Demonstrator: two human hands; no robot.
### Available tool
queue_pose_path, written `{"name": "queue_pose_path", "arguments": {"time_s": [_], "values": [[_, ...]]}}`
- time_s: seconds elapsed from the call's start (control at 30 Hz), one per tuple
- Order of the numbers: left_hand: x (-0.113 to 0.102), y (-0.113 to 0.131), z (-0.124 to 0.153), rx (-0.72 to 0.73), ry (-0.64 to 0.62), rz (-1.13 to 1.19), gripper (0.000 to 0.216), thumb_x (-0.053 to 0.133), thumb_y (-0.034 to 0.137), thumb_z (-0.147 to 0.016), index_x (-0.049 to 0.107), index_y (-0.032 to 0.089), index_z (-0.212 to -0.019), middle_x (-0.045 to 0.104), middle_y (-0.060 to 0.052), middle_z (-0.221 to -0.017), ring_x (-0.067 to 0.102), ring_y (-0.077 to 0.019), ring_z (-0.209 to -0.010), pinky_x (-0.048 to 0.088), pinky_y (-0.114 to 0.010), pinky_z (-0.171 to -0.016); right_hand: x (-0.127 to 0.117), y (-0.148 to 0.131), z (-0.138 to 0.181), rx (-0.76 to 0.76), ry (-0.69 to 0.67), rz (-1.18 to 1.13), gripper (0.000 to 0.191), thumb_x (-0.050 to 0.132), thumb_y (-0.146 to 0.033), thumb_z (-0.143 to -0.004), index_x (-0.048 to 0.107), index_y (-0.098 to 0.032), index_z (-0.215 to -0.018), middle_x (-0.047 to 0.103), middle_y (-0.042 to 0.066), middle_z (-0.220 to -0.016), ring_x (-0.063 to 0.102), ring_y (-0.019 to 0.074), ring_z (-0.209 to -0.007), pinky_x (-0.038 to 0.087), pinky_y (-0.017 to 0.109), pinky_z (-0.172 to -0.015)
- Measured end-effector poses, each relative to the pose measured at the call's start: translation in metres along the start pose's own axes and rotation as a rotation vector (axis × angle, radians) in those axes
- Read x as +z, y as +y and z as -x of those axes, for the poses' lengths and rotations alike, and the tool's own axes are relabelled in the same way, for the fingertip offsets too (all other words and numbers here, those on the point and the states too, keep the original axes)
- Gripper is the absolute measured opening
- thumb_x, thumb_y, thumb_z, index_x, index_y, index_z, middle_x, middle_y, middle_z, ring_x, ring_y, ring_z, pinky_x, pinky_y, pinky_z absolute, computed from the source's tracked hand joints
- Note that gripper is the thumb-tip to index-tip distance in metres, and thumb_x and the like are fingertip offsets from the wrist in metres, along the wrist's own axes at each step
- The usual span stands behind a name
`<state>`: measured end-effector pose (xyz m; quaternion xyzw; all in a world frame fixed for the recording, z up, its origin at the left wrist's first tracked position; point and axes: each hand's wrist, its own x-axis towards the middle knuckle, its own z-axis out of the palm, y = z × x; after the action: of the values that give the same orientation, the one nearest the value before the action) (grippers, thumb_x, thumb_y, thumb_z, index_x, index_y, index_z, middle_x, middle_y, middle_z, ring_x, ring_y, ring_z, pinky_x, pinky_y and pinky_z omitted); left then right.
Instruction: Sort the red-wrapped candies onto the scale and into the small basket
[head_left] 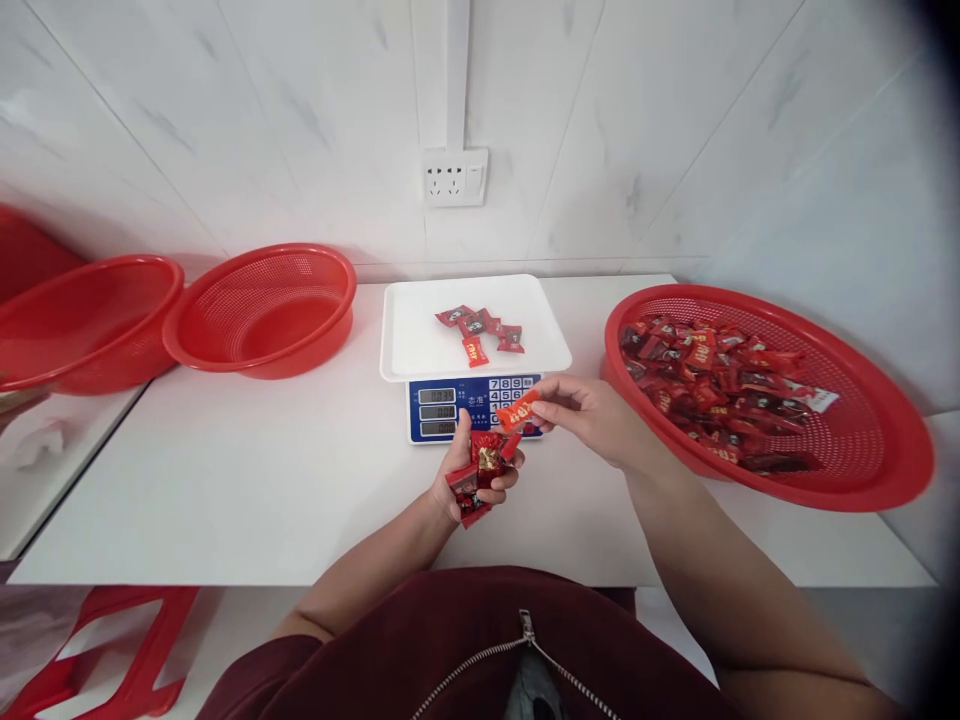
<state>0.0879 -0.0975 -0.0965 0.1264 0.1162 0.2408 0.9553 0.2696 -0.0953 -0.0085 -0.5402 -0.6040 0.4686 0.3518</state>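
Note:
My left hand [469, 478] is closed around a small bunch of red wrapped candies [486, 462], just in front of the scale. My right hand [592, 412] pinches one red-orange wrapped candy [519, 410] between thumb and fingers, over the scale's blue keypad [474, 405]. The scale's white tray [420, 345] carries several red candies [480, 332]. A big red mesh basket [862, 470] at my right holds a heap of the same candies [712, 385].
Two empty red baskets stand at the left: a mesh one [262, 345] and a plain one [82, 330]. A wall socket [454, 178] sits above the scale. A red frame [112, 660] lies on the floor at lower left. The white table [247, 480] runs across.

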Motion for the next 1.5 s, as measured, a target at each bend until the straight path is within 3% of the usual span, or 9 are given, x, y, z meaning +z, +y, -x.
{"name": "queue_pose_path", "arguments": {"time_s": [0.07, 0.2, 0.37, 0.6, 0.73, 0.83, 0.93, 1.17, 1.5], "values": [[0.0, 0.0, -0.001, -0.02, 0.005, -0.046, 0.079, 0.036, 0.083, -0.072, 0.061, 0.009, -0.087, 0.059, -0.006, -0.074, 0.042, -0.0071, -0.043, 0.015, -0.013, -0.028, 0.002, 0.0, -0.002, 0.024, -0.096, 0.021, 0.029, 0.059, -0.043, -0.077, 0.068, -0.019, -0.09, 0.064, -0.001, -0.069, 0.057, 0.013, -0.059, 0.049, 0.031, -0.061], [0.0, -0.006, -0.002, -0.088, 0.046, -0.14, 0.08, 0.034, 0.083, -0.072, 0.06, 0.01, -0.089, 0.059, -0.004, -0.064, 0.042, -0.0079, -0.039, 0.018, -0.014, -0.028, 0.01, -0.002, -0.004, 0.044, -0.295, 0.187, 0.024, 0.059, -0.035, -0.078, 0.071, -0.021, -0.095, 0.067, 0.0, -0.071, 0.059, 0.0145, -0.064, 0.048, 0.031, -0.062], [-0.002, -0.015, -0.004, -0.132, 0.129, -0.24, 0.078, 0.036, 0.082, -0.073, 0.06, 0.009, -0.087, 0.057, -0.003, -0.053, 0.042, -0.0088, -0.037, 0.02, -0.015, -0.029, 0.02, -0.01, -0.003, 0.029, -0.447, 0.272, 0.013, 0.062, -0.026, -0.076, 0.067, -0.02, -0.065, 0.068, 0.0, -0.064, 0.059, 0.0154, -0.057, 0.045, 0.028, -0.055], [-0.004, -0.008, -0.003, -0.116, 0.028, -0.06, 0.06, 0.055, 0.07, -0.073, 0.059, 0.013, -0.093, 0.063, -0.003, -0.073, 0.044, -0.0081, -0.043, 0.011, -0.015, -0.032, 0.006, -0.014, -0.01, 0.021, -0.265, 0.229, 0.014, 0.06, -0.031, -0.077, 0.065, -0.019, -0.073, 0.065, -0.001, -0.064, 0.056, 0.0138, -0.06, 0.044, 0.028, -0.058], [-0.003, -0.008, -0.003, -0.076, 0.016, -0.065, 0.05, 0.057, 0.062, -0.077, 0.06, 0.015, -0.093, 0.063, -0.004, -0.077, 0.04, -0.0059, -0.042, 0.009, -0.013, -0.033, -0.001, -0.026, -0.032, -0.017, -0.005, 0.069, 0.022, 0.061, -0.038, -0.076, 0.067, -0.017, -0.078, 0.059, -0.003, -0.062, 0.05, 0.0102, -0.056, 0.039, 0.026, -0.054], [-0.002, -0.01, -0.002, -0.083, 0.014, -0.084, 0.046, 0.062, 0.058, -0.076, 0.061, 0.015, -0.093, 0.062, -0.003, -0.076, 0.04, -0.0055, -0.041, 0.009, -0.013, -0.032, 0.001, -0.03, -0.054, -0.1, 0.215, -0.051, 0.034, 0.06, -0.041, -0.078, 0.068, -0.017, -0.101, 0.051, -0.006, -0.056, 0.043, 0.0085, -0.05, 0.037, 0.025, -0.05], [-0.003, -0.01, -0.002, -0.058, 0.031, -0.095, 0.043, 0.064, 0.053, -0.076, 0.062, 0.015, -0.096, 0.061, -0.003, -0.076, 0.04, -0.0052, -0.042, 0.01, -0.013, -0.032, 0.004, -0.024, -0.064, -0.126, 0.334, -0.09, 0.049, 0.062, -0.04, -0.077, 0.06, -0.017, -0.12, 0.048, -0.008, -0.054, 0.043, 0.0093, -0.049, 0.037, 0.025, -0.049], [-0.002, -0.01, -0.002, -0.055, 0.045, -0.094, 0.038, 0.065, 0.048, -0.077, 0.063, 0.015, -0.096, 0.059, -0.002, -0.076, 0.04, -0.005, -0.043, 0.01, -0.013, -0.032, -0.006, 0.001, -0.042, -0.029, 0.337, -0.265, 0.045, 0.069, -0.047, -0.07, 0.066, -0.017, -0.104, 0.053, -0.006, -0.054, 0.047, 0.0103, -0.05, 0.039, 0.026, -0.048], [-0.005, -0.013, -0.002, -0.075, 0.026, -0.101, 0.035, 0.067, 0.04, -0.075, 0.061, 0.015, -0.098, 0.058, -0.003, -0.078, 0.038, -0.0054, -0.046, 0.011, -0.013, -0.033, -0.014, 0.005, -0.034, 0.037, 0.36, -0.268, 0.039, 0.076, -0.051, -0.059, 0.065, -0.02, -0.08, 0.065, -0.001, -0.073, 0.06, 0.0125, -0.066, 0.056, 0.031, -0.067]]}}
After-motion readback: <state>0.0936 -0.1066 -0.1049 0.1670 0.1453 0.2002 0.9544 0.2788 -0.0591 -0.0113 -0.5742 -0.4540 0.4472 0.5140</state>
